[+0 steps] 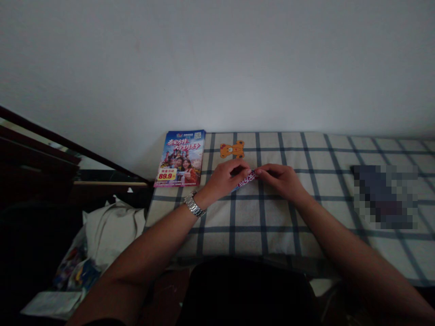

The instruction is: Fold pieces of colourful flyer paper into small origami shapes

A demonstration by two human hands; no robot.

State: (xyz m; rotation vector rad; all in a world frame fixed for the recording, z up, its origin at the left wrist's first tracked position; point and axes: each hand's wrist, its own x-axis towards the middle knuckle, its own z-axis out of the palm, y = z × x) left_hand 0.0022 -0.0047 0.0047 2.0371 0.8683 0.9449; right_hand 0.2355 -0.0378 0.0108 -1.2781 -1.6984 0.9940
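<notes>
At frame centre, folded printed paper (246, 180) is pinched by left hand (228, 176) and right hand (281, 179); skewed creasing could be caused by uneven pressure

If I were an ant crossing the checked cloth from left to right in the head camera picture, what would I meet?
Leaflet marked 89.9 → left hand → pinched printed paper → right hand → dark thing, too blurred to name.
</notes>
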